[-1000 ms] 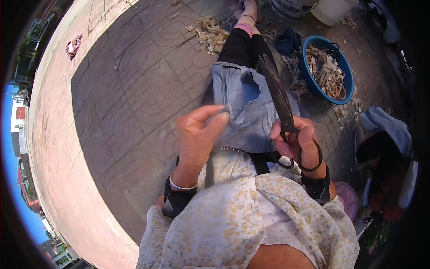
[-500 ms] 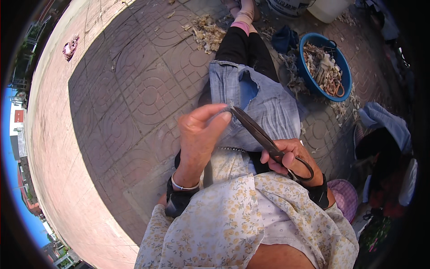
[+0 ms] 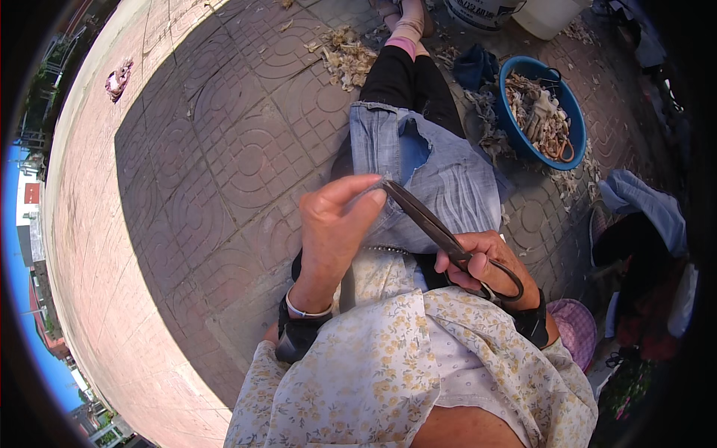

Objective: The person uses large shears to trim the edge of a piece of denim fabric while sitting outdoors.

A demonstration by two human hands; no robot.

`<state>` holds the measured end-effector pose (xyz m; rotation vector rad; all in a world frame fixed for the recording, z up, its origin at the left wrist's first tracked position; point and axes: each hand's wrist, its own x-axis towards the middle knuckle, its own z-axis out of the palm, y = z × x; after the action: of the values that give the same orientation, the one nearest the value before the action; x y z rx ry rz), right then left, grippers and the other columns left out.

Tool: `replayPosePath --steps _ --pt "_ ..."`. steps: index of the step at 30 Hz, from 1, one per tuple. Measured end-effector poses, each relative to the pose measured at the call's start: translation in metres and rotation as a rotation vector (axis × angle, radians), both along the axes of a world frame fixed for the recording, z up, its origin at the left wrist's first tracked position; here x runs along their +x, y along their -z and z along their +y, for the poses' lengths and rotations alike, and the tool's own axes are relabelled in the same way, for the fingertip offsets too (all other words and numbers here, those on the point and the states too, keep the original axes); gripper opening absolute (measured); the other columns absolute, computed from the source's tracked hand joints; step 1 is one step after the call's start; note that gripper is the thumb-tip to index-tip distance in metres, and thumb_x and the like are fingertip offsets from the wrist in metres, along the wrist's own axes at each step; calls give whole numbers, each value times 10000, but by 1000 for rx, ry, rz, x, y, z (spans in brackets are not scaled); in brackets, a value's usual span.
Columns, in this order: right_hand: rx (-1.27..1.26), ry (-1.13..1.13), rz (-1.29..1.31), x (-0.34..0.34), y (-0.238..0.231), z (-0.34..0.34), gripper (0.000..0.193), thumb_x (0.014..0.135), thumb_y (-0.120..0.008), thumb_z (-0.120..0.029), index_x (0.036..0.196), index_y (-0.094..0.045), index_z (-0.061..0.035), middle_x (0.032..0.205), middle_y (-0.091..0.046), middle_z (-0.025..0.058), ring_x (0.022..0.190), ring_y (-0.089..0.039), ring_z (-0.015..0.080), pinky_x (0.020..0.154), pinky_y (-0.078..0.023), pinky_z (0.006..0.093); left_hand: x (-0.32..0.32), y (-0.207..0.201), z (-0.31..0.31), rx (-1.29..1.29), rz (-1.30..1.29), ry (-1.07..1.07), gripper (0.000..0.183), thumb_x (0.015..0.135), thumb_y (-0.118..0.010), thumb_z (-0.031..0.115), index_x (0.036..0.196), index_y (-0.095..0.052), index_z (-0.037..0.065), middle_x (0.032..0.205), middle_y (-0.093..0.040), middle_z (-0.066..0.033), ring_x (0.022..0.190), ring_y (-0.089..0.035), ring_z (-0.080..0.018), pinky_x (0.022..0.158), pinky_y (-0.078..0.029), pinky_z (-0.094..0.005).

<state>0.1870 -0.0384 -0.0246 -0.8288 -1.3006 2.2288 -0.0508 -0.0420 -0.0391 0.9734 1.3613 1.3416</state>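
Dark metal scissors point(image 3: 426, 220) are held in my right hand point(image 3: 493, 263), with its fingers at the handle loops. Their blades look nearly closed and slant up and left over my lap. At the blade tips, my left hand point(image 3: 334, 216) pinches thumb and forefinger together around a small greyish bit that is too small to name. Beneath both hands, faded blue denim cloth point(image 3: 455, 175) lies across my legs, with a hole near its upper middle showing darker blue beneath.
On the right stands a blue basin point(image 3: 508, 123) of pale, shrivelled scraps. More scraps lie in a pile point(image 3: 347, 60) by my feet. A white bucket point(image 3: 549, 16) is at the far edge. Light blue cloth point(image 3: 646, 209) and a pink checked hat point(image 3: 573, 328) lie at the right.
Almost nothing differs. The scissors and both hands keep nearly the same place, with the blade tips still at my left fingertips.
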Motion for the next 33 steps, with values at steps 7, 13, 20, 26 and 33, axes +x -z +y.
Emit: replayPosePath --steps 7,13,20,26,33 --pt "-5 -19 -20 2 -5 4 531 917 -540 -510 940 -610 16 572 -418 -54 514 -345 32 467 -220 217 1 -2 1 18 158 -4 170 780 -677 46 934 -699 -21 811 -705 -66 742 -626 -81 679 -490 -225" --pt "-26 109 8 -9 2 3 594 939 -434 -568 953 -589 6 581 -425 -35 501 -337 37 458 -231 203 3 -4 2 -46 167 95 156 820 -670 21 959 -685 -48 847 -682 -35 735 -588 -56 674 -467 -194" --pt "75 558 183 -33 10 48 616 961 -355 -575 978 -567 3 604 -462 2 490 -366 51 450 -280 182 -7 -8 7 -27 -423 -20 149 881 -613 53 968 -651 -61 857 -679 -66 739 -625 -83 701 -500 -213" --pt "-20 330 41 -35 23 24 497 969 -452 -475 949 -583 3 625 -482 10 507 -377 45 469 -284 186 -15 -7 8 -23 -330 5 142 889 -618 76 957 -656 -43 857 -651 -18 757 -570 -46 694 -444 -181" --pt "0 309 -42 -25 23 16 362 941 -551 -352 949 -592 7 618 -462 -21 514 -380 44 474 -283 195 -23 -5 11 -58 -367 120 160 875 -627 67 984 -644 -49 867 -637 5 775 -547 -34 668 -408 -170"
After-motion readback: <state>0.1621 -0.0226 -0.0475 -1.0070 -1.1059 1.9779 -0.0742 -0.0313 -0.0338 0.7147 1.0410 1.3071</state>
